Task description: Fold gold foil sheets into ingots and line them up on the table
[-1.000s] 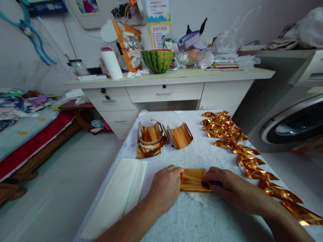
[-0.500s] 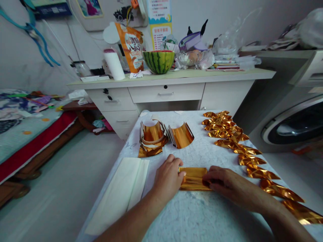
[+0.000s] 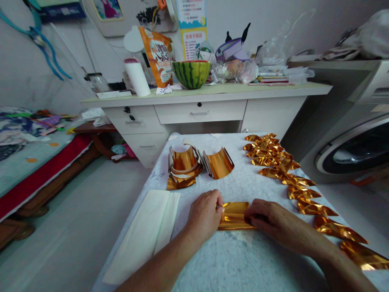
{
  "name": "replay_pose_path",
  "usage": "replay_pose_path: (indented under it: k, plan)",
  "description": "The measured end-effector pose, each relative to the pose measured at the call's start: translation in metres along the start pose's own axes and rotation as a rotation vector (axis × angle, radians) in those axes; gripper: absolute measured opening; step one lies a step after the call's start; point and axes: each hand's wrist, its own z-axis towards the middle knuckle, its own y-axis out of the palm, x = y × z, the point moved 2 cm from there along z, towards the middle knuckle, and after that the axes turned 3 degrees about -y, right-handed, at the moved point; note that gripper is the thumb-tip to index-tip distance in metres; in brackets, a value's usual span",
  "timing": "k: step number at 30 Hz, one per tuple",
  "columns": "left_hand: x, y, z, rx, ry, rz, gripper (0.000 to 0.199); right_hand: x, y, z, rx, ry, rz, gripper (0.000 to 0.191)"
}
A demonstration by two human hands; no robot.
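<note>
A gold foil sheet [image 3: 234,215] lies on the cloth-covered table, its edges folded over. My left hand [image 3: 206,213] pinches its left end between thumb and fingers. The right end is gripped by my right hand [image 3: 267,219], whose fingers are curled together. Beyond my hands stand a curved stack of gold sheets [image 3: 184,162] and a smaller curved bundle [image 3: 219,163]. Folded gold pieces with pointed ends [image 3: 273,173] run in an overlapping row down the table's right side.
White paper sheets [image 3: 141,235] lie left of my left forearm. Behind the table is a desk [image 3: 209,94] bearing a watermelon half [image 3: 191,74] and an orange pouch [image 3: 157,59]. A washing machine [image 3: 343,117] stands right, a bed [image 3: 42,162] left.
My left hand has shifted slightly right, and its fingers have drawn in to a pinch at the foil sheet's left edge. My right hand has barely moved.
</note>
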Motion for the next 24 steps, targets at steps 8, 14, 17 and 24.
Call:
replay_pose_path:
  k: [8, 14, 17, 24]
  plan:
    - [-0.009, -0.005, -0.009, -0.004, -0.024, 0.009, 0.019, -0.001, 0.007, 0.004, 0.074, -0.065, -0.011, 0.022]
    - [-0.009, -0.007, -0.012, -0.024, 0.02, 0.086, 0.015, -0.003, 0.011, 0.007, 0.083, -0.064, -0.026, 0.022]
    - [-0.008, -0.006, -0.013, -0.027, 0.021, 0.091, 0.014, -0.002, 0.013, 0.007, 0.097, -0.061, -0.035, 0.021]
    - [-0.005, -0.009, -0.015, 0.069, 0.098, 0.128, 0.029, 0.002, 0.015, 0.008, 0.108, -0.052, -0.027, 0.018]
